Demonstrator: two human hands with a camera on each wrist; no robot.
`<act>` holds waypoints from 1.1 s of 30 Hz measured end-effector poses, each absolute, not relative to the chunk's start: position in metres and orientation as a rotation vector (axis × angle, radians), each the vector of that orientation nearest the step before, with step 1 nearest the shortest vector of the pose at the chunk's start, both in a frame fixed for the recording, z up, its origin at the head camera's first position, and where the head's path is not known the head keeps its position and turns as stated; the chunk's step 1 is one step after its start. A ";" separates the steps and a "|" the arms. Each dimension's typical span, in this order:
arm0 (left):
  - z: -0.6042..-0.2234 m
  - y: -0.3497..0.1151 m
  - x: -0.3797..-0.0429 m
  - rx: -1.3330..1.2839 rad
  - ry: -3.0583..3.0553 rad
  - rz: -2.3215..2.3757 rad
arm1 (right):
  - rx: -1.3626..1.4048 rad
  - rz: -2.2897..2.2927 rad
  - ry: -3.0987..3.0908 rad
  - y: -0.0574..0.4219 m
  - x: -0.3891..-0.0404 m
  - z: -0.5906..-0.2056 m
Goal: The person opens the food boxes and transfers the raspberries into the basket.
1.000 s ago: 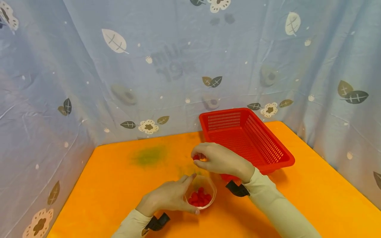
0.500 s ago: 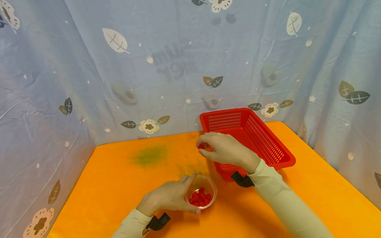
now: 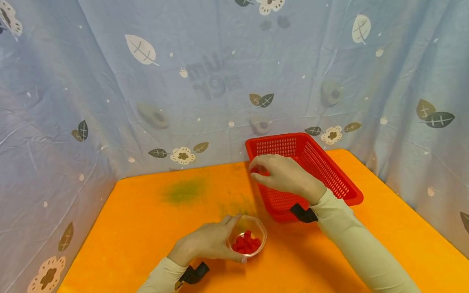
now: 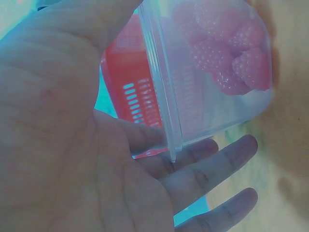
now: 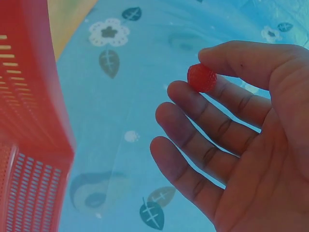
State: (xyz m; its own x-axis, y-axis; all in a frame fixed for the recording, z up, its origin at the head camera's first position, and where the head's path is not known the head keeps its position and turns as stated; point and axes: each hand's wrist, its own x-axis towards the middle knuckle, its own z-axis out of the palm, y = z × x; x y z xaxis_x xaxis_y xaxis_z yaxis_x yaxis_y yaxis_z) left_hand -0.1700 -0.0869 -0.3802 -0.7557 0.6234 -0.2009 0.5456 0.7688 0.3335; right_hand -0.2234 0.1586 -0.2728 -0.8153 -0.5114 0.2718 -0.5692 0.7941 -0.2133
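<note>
My right hand is over the near left side of a red plastic basket. In the right wrist view, its thumb and fingers pinch one raspberry, while the other fingers extend loosely. My left hand steadies a clear plastic container on the table, thumb on the near side and fingers on the far side. Inside it lie several raspberries. Seen from the left wrist, the container's rim lies across the fingers. The right hand hides part of the basket's inside.
An orange tabletop with a faint green stain lies under everything. Blue patterned curtains enclose the back and both sides. The basket stands to the right of the container, near the back curtain.
My right hand has moved from near the container up and right to the basket, carrying the raspberry. The left hand and the container have stayed in place.
</note>
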 end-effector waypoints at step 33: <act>-0.381 -0.090 -0.171 0.903 2.656 0.392 | 0.737 0.584 -2.817 0.203 -0.245 -0.282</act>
State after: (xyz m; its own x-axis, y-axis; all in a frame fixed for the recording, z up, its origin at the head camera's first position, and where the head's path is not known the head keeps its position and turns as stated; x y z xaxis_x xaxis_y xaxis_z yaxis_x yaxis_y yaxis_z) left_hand -0.1705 -0.0902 -0.3806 -0.7541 0.6257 -0.1995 0.5414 0.7642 0.3505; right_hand -0.2449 0.2031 -0.2824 -0.8631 -0.4336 0.2589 -0.5008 0.8011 -0.3279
